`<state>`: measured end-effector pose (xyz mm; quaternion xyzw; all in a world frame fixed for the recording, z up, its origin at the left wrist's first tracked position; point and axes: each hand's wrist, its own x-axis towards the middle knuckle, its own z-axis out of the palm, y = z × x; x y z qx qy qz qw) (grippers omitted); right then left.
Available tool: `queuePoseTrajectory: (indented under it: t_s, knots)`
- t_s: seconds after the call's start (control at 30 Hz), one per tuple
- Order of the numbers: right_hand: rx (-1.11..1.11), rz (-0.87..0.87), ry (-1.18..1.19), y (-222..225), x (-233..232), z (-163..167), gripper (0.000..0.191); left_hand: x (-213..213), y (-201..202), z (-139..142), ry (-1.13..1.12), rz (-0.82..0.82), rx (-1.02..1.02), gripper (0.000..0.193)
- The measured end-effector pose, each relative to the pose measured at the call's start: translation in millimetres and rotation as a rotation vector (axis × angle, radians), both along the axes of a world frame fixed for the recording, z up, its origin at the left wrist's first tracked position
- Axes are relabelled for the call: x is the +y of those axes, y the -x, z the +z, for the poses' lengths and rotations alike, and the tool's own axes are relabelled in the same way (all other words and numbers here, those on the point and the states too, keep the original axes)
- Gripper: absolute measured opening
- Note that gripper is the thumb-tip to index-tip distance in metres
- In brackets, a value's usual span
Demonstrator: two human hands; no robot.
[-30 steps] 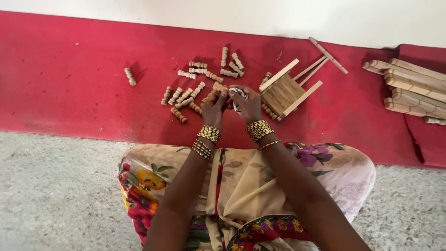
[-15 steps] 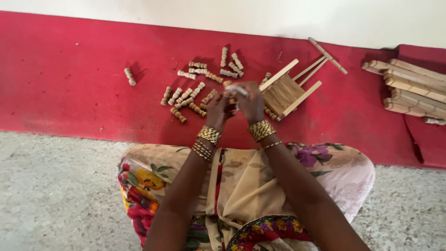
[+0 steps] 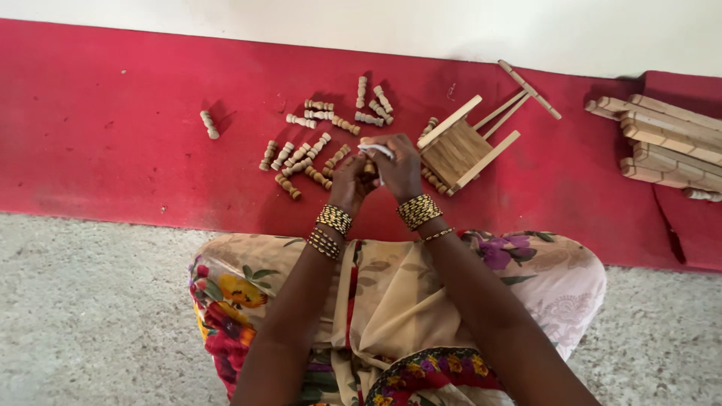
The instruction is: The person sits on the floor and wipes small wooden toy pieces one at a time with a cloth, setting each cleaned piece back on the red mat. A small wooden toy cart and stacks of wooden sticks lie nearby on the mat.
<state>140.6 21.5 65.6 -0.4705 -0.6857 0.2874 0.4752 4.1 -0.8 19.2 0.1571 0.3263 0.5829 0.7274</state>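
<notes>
Both hands barely shifted; left hand (image 3: 347, 180) clamped wooden peg (image 3: 368, 168), right hand (image 3: 397, 170) pinched white strip (image 3: 376, 149) above it

Red carpet (image 3: 113, 150), speckled floor (image 3: 90, 316), perhaps pale wall (image 3: 301, 19)

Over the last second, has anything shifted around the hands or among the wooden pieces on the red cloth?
Very little. Both hands stay together over the red cloth; the left hand still grips a small turned peg, and the right hand keeps a pale strip pressed at its top, shifting only slightly. The scattered pegs, the small wooden frame and the stacked slats have not moved.
</notes>
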Motion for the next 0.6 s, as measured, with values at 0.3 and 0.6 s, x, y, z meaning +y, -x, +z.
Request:
queuePoseTrajectory:
  t_s: [0.3,0.6]
  knots:
    - [0.076,-0.156,0.050,-2.4,8.4,0.8,0.015,-3.6,-7.2,-5.3,-0.012,-0.014,0.342,0.022]
    - [0.020,-0.252,-0.037,2.1,2.6,-2.6,0.017,5.1,-3.6,-39.9,-0.114,-0.008,0.425,0.040]
